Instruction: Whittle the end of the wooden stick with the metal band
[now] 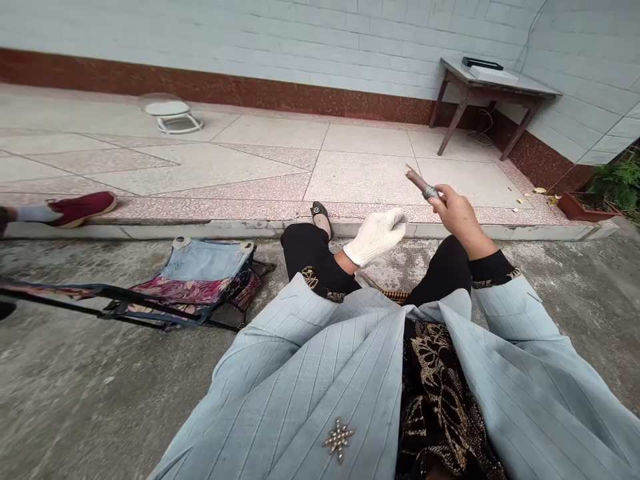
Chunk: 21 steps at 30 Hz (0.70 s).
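My right hand is bare and closed around a short brown stick. Silvery wire is wound about the stick just beyond my fingers, and the stick's pale, rough end points up and to the left. A white knit glove covers my left hand, which is held above my lap with its fingers curled in. Whatever that hand may hold is hidden. The two hands are apart. Below them, between my knees, part of a yellow-and-black woven thing shows.
A folding fabric chair stands at my left, near another person's red shoe. Ahead is a raised tiled step with a small white stool. At the right are a wooden table and a planter.
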Motion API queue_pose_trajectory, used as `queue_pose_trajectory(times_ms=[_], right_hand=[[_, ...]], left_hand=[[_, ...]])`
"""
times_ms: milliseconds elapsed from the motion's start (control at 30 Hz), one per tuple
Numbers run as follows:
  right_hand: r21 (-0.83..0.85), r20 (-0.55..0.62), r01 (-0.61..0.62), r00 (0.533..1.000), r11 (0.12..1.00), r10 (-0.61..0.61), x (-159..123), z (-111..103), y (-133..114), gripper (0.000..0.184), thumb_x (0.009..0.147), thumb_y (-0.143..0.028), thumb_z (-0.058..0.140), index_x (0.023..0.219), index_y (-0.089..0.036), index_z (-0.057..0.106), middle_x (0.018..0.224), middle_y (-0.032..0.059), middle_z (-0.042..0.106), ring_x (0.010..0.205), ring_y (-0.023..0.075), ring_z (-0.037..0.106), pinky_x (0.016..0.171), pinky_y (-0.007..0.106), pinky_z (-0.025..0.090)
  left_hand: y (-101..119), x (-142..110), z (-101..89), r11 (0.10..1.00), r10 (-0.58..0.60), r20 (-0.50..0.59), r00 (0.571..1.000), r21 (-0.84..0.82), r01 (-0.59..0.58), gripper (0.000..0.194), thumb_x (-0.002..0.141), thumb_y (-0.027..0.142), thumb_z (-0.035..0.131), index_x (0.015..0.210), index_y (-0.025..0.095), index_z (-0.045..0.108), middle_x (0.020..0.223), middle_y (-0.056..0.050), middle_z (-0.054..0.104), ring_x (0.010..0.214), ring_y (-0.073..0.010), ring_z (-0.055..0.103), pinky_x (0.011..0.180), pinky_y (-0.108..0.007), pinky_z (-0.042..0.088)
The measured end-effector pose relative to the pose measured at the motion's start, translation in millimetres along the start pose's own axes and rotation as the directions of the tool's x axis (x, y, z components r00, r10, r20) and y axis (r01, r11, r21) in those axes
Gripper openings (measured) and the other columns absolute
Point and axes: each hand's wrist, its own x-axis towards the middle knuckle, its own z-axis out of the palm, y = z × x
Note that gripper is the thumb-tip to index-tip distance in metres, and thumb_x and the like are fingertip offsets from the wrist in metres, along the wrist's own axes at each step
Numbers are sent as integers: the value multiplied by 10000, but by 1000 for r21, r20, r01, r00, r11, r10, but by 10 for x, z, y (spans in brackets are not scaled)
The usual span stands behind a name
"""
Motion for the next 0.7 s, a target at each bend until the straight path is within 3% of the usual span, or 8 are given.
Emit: queue_pose_trajectory(times_ms=[100,167,300,433,600,700], right_hand=[[-122,-1,42,999,992,-42,10,-25,-23,244,758,-382,786,940,-266,671,678,23,620,592,148,447,511,256,283],[-107,26,50,999,993,-47,45,-33,-14,258,727,-384,817,901,-255,677,650,19,605,572,139,436,499,253,275],[227,155,-93,986,969,59,127,-48,4,299,777,-472,761,900,-221,654,632,2,602,482,97,401,421,243,265],[555,191,-203,975,807,114,112,-39,-93,410,829,-597,659,935,-206,594,787,41,686,450,67,403,386,242,307],[642,115,-131,991,755,73,49,61,-249,412,818,-608,668,953,-233,565,837,22,675,496,69,450,419,233,361],[671,77,-79,996,738,36,39,141,-271,393,844,-614,638,962,-245,568,804,-1,621,501,63,457,432,232,363]], left_hand=[[-2,45,7,999,6,-1,1000,41,-6,199,847,178,480,902,164,670,772,-34,680,695,-160,596,690,-274,407],[-11,71,-2,1000,-4,8,1000,19,4,206,838,170,478,897,164,676,769,-28,679,689,-154,588,692,-274,411],[-33,82,-19,990,-67,27,997,-119,69,194,825,166,483,847,149,675,760,-18,678,720,-147,595,702,-266,427],[-37,48,45,969,-105,-6,994,-227,101,194,824,169,506,872,140,692,797,-21,699,738,-134,600,738,-265,449],[-4,50,185,888,-81,33,996,-451,87,282,833,133,486,1032,146,686,1030,-53,724,933,-140,631,890,-287,472],[7,71,238,739,-107,140,984,-652,173,216,841,188,529,993,139,676,818,-27,683,692,-97,586,686,-236,483]])
